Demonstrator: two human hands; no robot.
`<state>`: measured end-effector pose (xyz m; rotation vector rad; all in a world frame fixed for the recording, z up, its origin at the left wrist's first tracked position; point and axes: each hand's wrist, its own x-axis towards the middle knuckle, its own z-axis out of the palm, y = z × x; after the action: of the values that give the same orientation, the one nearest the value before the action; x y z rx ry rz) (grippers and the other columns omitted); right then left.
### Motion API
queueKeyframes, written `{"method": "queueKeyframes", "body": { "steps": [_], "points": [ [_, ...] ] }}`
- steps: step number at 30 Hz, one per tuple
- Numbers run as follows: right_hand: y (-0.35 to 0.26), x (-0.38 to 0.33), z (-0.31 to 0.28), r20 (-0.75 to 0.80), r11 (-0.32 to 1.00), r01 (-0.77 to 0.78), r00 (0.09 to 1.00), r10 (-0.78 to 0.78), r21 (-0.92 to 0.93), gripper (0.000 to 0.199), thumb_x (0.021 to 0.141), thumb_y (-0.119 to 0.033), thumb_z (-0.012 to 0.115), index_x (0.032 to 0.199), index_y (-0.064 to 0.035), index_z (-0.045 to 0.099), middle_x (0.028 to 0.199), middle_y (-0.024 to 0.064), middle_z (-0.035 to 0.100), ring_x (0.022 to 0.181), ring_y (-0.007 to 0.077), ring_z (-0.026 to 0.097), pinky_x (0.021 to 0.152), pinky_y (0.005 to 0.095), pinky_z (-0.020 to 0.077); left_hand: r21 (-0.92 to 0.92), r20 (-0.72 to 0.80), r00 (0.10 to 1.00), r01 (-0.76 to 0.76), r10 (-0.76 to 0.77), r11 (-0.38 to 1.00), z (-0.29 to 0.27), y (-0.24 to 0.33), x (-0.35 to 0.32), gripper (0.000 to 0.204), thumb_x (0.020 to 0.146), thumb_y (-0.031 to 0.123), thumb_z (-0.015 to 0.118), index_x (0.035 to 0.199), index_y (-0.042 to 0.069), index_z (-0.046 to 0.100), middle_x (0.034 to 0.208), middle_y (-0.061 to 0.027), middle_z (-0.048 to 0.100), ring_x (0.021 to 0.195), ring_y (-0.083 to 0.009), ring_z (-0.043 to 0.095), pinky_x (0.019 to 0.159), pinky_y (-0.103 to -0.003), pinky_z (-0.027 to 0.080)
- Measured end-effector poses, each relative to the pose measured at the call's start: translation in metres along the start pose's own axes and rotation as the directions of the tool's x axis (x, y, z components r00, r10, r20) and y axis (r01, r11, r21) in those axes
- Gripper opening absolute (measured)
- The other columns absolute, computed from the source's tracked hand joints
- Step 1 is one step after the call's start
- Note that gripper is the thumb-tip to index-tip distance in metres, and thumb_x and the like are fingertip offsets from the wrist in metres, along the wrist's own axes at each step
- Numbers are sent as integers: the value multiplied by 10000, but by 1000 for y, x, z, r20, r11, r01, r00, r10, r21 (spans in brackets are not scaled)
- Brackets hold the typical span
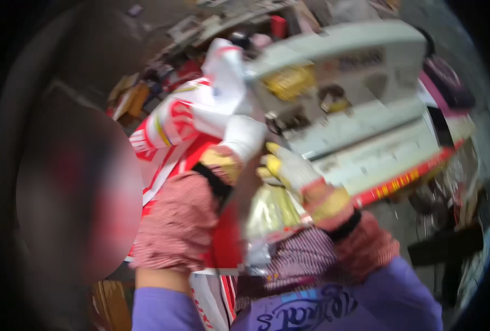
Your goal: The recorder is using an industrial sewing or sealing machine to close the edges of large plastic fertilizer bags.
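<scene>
slanting up rightward, pale machine (361, 126) flanks right hand (296, 167).

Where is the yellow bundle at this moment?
In the head view, the yellow bundle lies in the upper half, right of centre, against the pale machine, farther up the picture than the right hand.

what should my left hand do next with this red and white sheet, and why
Probably smooth the red-and-white sheet with your left hand: the sheet looks rumpled and bunched right beside that hand, near the pale machine. Blur hides whether your fingers already grip it, so this is only a judgement.
</scene>
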<state>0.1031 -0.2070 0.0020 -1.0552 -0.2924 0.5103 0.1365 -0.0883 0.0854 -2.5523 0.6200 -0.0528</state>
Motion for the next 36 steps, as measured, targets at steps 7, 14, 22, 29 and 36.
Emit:
{"method": "queueKeyframes", "body": {
  "steps": [7, 14, 22, 29, 36],
  "points": [
    [-6, 14, 24, 238, -61, 231, 905, -353, -971, 777, 684, -211, 625, 1326, -1, 241, 1369, 166, 272, 1227, 307, 329, 1013, 342, 291, 24, -139, 981, -132, 134, 991, -80, -14, -141, 55, 597, 148, 576, 545, 136, 587, 503, -58, 548, 512, -232, 576, 488, -355, 428],
    [-23, 31, 103, 343, -228, 299, 920, -188, -927, 180, 737, -225, 524, 734, -68, 613, 766, 128, 617, 657, 318, 593, 576, 419, 468, 10, -646, 726, 315, -234, 949, -128, -70, -304, 191, 663, 84, 613, 846, 34, 591, 1017, -142, 567, 959, -278, 536, 835, -361, 430],
    [20, -105, 194, 822, 588, 609, 537, 189, -533, 180, 798, -199, 604, 842, -26, 633, 605, 27, 585, 556, 137, 557, 528, 260, 445, -792, 418, 333, -321, -845, -519, 48, 28, -430, 610, 872, 386, 487, 1287, -6, 273, 1126, -138, 497, 999, -186, 501, 895, -300, 394],
    [44, -134, 192, 971, 609, 760, 125, 206, -227, 506, 753, -296, 649, 1149, -26, 490, 1078, 158, 545, 979, 293, 531, 867, 367, 401, -913, 280, 48, -295, -959, -281, 125, 40, -449, 320, 914, 230, 391, 1130, 1, 447, 970, -81, 577, 871, -181, 543, 801, -308, 433],
    [-39, -115, 147, 554, 994, 87, 825, -112, 71, 995, 643, -666, 578, 1345, -51, 234, 1337, 146, 334, 1229, 285, 340, 1019, 444, 282, -953, 298, -23, 54, -954, -298, 248, 71, -546, 231, 890, 127, 393, 964, 23, 584, 888, -97, 608, 831, -180, 563, 764, -325, 444]
  ]
}}
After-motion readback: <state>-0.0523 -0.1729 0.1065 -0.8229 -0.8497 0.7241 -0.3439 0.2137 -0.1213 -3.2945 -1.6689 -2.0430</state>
